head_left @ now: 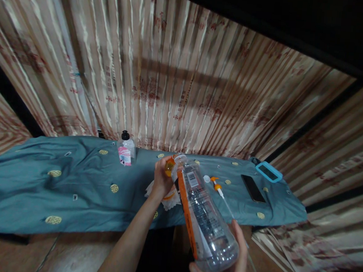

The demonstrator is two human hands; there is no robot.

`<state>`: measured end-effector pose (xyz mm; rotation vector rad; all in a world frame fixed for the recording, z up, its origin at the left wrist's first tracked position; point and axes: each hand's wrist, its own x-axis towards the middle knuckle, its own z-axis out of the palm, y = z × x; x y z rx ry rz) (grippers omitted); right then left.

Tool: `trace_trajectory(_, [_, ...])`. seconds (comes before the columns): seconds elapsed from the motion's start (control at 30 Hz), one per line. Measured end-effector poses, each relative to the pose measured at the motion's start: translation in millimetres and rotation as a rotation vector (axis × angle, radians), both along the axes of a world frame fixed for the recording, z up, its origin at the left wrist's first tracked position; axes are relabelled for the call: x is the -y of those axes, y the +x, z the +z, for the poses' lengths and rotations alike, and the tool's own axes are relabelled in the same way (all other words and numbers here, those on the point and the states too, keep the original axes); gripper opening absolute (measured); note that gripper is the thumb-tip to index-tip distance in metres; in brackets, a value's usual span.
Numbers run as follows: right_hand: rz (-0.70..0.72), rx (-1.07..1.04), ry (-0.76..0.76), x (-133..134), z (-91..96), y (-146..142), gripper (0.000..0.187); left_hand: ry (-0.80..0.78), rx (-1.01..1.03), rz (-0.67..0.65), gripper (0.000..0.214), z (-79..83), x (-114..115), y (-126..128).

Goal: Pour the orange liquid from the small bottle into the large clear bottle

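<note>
My right hand (pixel 230 267) grips the base of a large clear plastic bottle (pixel 204 219) with an orange-edged label, tilted so its open neck points away toward the table. My left hand (pixel 162 177) is closed around a small orange item (pixel 169 167), pressed against the bottle's mouth. Under my left hand lies a crumpled white cloth or tissue (pixel 170 199). An orange and white pump nozzle with a long tube (pixel 219 191) lies on the cloth to the right of the bottle's neck.
A teal patterned cloth (pixel 70 186) covers the low table. A small clear bottle with a black cap and pink label (pixel 126 149) stands at the back. A dark phone (pixel 252 188) and a blue-framed device (pixel 268 172) lie at the right. Striped curtains hang behind.
</note>
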<state>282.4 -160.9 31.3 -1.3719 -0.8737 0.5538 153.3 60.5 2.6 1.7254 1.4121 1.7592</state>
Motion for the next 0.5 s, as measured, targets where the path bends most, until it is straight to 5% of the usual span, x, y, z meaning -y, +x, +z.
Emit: trace_trajectory(0.5, [-0.026, 0.132, 0.034, -1.0, -2.9, 2.7, 0.086, 0.01, 0.006, -0.01, 0.035, -2.4, -1.1, 0.1])
